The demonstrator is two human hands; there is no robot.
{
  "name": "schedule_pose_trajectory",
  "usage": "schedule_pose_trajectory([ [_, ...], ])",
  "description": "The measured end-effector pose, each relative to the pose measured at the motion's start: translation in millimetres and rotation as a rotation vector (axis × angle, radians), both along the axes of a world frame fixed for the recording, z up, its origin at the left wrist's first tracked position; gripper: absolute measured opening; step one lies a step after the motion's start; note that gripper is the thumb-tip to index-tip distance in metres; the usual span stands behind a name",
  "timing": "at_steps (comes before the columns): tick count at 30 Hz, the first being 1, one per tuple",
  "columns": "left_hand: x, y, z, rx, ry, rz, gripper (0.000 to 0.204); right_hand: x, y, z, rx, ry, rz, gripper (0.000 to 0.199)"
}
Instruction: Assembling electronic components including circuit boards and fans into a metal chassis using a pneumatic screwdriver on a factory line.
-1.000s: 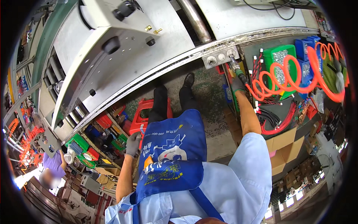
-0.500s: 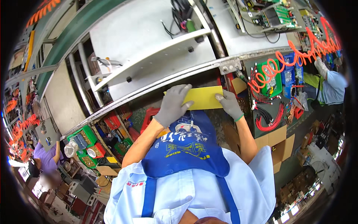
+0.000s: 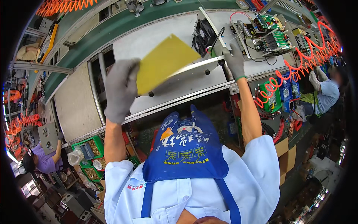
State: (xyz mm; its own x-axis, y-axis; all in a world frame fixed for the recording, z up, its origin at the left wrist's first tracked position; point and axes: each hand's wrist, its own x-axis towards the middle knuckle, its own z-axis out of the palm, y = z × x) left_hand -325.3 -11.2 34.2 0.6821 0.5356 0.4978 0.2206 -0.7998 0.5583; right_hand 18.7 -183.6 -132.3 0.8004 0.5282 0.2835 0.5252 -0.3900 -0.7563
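Observation:
My left hand [image 3: 122, 89], in a grey glove, pinches the left edge of a thin yellow sheet [image 3: 164, 63] and holds it tilted above the workbench. Below the sheet lies a light metal chassis [image 3: 197, 67] with a raised rim and small black feet; the sheet hides part of it. My right hand [image 3: 235, 62], also gloved, grips the right corner of this chassis, its thumb and fingers on either side of the rim. Black cooling fans [image 3: 203, 36] stand inside the chassis at its right end, with a black cable beside them.
Another chassis with green circuit boards [image 3: 274, 39] sits on the bench at right. A coiled orange air hose [image 3: 276, 87] hangs over green and blue parts bins [image 3: 272, 98]. More bins [image 3: 91, 147] stand at left. Co-workers [image 3: 44, 158] are at both sides.
The yellow sheet has gone from both hands above my lap to my left hand alone, up over the chassis. My right hand has left the sheet and moved forward to the chassis corner.

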Motion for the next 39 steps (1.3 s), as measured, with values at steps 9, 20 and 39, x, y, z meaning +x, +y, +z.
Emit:
schedule_pose_trajectory([
  [9,86.5,37.0,-72.2,-0.085,0.354,-0.141,0.011,-16.2,-16.2,-0.7,-0.133,0.002,0.112,0.035],
  [20,114.5,35.2,-146.0,-0.287,0.834,-0.464,0.015,-27.7,-18.2,-14.7,0.059,0.132,0.226,0.03],
  [39,147.8,26.6,-243.6,-0.313,1.133,-0.661,0.015,-11.4,-15.2,-30.9,0.104,0.074,0.359,0.052],
])
